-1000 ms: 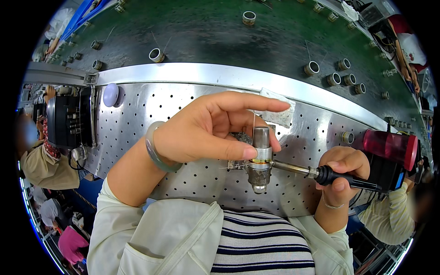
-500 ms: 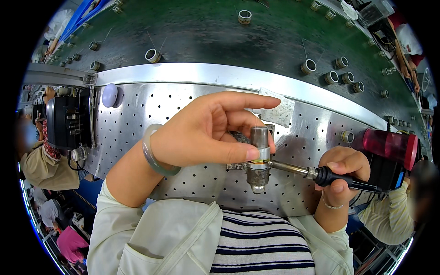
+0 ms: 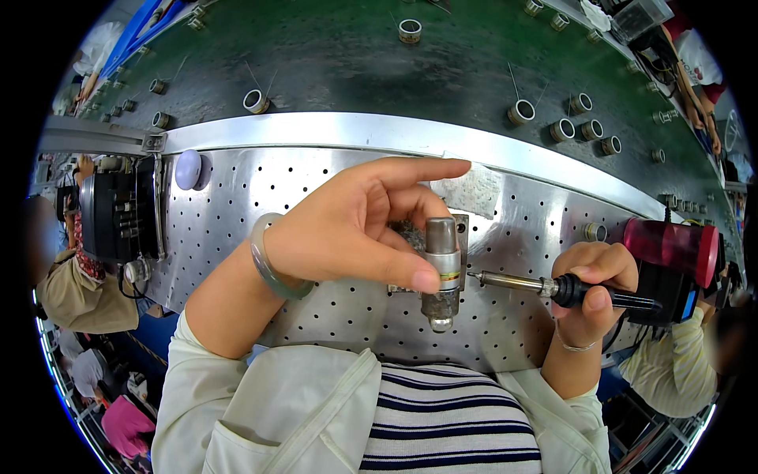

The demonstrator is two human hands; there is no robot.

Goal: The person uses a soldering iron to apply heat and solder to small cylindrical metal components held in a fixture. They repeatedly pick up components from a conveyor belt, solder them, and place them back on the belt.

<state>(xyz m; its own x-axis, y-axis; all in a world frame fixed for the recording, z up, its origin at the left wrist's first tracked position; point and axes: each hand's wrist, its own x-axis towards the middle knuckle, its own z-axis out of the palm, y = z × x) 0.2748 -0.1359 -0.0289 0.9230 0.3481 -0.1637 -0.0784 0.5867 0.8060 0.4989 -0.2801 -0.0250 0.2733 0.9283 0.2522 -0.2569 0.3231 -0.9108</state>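
Note:
A soldering iron with a black handle is gripped in my right hand, fingers closed round the handle. Its tip points left and stops a little short of a silver ring with a thin coloured band. That ring sits around an upright, dark metal post with a rounded lower end, on a small fixture. My left hand pinches the ring from the left, thumb in front and other fingers partly hidden behind the post. Its index finger is stretched out above.
Beyond the perforated metal worktop runs a green belt carrying several small metal rings. A lilac round object lies at left. On the right are a dark red cylinder and a loose ring. Other people sit on both sides.
The soldering iron's tip has drawn back to the right, from touching the ring to slightly apart. Rings on the belt have shifted slightly left. My left hand keeps its hold.

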